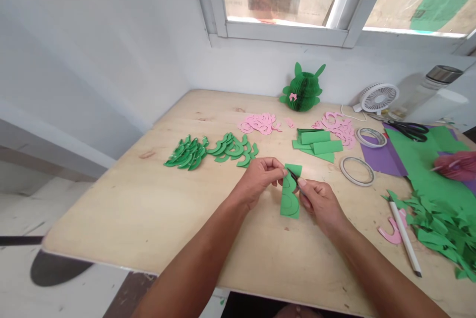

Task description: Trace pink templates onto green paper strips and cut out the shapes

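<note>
My left hand (263, 178) pinches the upper left edge of a green paper strip (289, 205) that has curved outlines drawn on it. In my right hand (319, 201) is a small pair of scissors (293, 175), its dark blades lying at the top of the strip. My fingers hide most of the scissors' handles. The strip hangs upright just above the table, its right edge cut in a wavy line. Beyond my left hand lie curved green paper cutouts (234, 148) and a second pile of green cutouts (188, 152).
Folded green strips (322, 146) and pink cutouts (258, 123) lie behind my hands. A green honeycomb paper figure (303, 91) stands by the wall. To the right are tape rolls (357, 171), a white pen (406, 238), green scraps (442, 231), black scissors (409, 131) and a small fan (378, 97).
</note>
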Demonstrator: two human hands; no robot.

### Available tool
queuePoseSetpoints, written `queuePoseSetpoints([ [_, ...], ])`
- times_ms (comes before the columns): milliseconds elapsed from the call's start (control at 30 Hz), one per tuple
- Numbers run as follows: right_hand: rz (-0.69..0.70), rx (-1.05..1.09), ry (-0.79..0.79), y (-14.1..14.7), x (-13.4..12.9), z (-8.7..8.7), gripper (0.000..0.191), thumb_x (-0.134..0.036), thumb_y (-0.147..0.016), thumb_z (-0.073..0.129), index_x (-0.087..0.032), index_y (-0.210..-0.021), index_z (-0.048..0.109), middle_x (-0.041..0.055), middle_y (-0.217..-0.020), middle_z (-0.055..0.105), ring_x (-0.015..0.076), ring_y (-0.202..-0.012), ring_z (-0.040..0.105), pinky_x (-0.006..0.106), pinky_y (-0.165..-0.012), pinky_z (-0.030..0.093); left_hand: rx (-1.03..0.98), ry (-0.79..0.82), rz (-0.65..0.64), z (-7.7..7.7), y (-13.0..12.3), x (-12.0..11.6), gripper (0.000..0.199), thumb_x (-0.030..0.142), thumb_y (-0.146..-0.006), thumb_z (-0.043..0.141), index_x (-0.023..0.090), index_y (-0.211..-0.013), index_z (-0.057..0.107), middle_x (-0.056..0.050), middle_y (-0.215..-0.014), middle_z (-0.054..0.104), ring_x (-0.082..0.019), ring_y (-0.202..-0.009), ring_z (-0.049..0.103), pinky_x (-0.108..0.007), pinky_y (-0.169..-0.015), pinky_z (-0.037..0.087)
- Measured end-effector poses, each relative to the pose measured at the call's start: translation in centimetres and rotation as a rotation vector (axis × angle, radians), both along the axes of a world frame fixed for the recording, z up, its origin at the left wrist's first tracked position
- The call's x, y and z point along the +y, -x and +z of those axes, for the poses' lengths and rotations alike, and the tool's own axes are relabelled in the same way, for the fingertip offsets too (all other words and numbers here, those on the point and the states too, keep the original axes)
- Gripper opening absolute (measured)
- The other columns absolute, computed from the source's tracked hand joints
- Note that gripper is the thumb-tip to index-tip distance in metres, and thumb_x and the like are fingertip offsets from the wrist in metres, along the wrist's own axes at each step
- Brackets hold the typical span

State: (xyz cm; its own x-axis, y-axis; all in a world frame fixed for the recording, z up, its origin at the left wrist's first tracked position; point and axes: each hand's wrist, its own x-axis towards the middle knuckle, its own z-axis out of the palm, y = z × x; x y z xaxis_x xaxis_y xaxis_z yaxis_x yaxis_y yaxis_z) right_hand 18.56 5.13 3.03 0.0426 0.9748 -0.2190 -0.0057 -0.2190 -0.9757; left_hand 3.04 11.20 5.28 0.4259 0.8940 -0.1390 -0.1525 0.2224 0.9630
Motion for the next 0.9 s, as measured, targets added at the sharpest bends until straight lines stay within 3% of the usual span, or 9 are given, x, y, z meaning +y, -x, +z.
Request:
queuePoseSetpoints([
  [400, 0.01, -0.023, 0.006, 0.02, -0.07, -0.09, 0.052, -0.065, -0.076, 0.058, -0.014, -0.064, 0.061, -0.008, -0.041, 0.03, 0.0057, -0.04, 0.019, 0.024, -0.04, 0.012, 0.01, 0.003, -0.016, 0.1, 0.23, 0.19, 0.015, 0.026, -0.062, 0.068, 0.016, -0.06, 0.057, 0.002, -0.056, 0.054, -0.01, -0.055, 0.047, -0.026, -0.06, 0.037],
  [667, -0.039, 0.002, 0.014, 0.04, 0.04, -0.09, 0.048, -0.061, -0.073, 0.063, -0.017, -0.056, 0.052, -0.0087, -0.041, 0.028, 0.0054, -0.04, 0.018, 0.024, -0.041, 0.011, 0.009, 0.034, 0.0, -0.03, -0.27, -0.11, 0.017, 0.03, -0.064, 0.067, 0.016, -0.063, 0.058, 0.001, -0.06, 0.057, -0.01, -0.056, 0.049, -0.026, -0.06, 0.037],
  [900, -0.042, -0.023, 0.031, -0.08, 0.0, -0.14, 0.048, -0.062, -0.074, 0.061, -0.015, -0.064, 0.061, -0.0088, -0.042, 0.028, 0.0056, -0.04, 0.018, 0.023, -0.04, 0.01, -0.001, 0.06, 0.047, -0.47, -0.56, -0.14, 0.018, 0.031, -0.063, 0.069, 0.016, -0.063, 0.058, 0.001, -0.061, 0.057, -0.01, -0.058, 0.049, -0.026, -0.061, 0.038],
])
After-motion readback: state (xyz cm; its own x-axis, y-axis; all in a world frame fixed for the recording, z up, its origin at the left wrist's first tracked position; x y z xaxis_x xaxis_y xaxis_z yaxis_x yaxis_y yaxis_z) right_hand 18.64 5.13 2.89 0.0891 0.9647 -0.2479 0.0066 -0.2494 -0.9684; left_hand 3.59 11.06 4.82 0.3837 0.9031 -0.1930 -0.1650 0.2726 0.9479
